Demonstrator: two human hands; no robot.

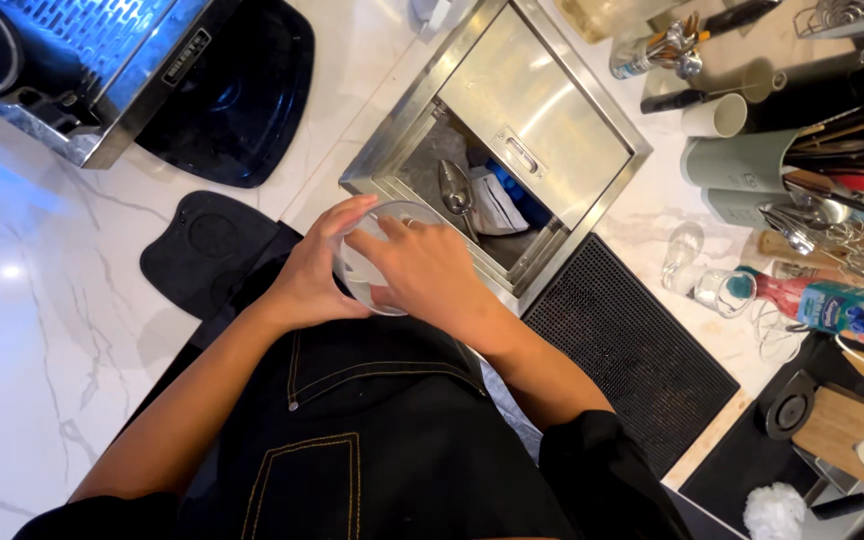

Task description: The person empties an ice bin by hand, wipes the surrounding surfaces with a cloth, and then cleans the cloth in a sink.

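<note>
Clear cup (377,262) is grasped by left hand (314,272) and right hand (430,270) over the steel well (532,150); a level, firm two-sided grip is best kept.

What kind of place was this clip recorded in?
Probably a café or bar counter: an espresso machine on the marble counter, a sunken steel bin holding a scoop, and a black drip mat.

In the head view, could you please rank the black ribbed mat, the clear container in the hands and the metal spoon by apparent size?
1. Black ribbed mat
2. Clear container, nearer the camera and partly covered by the left hand and right hand
3. Metal spoon
</note>
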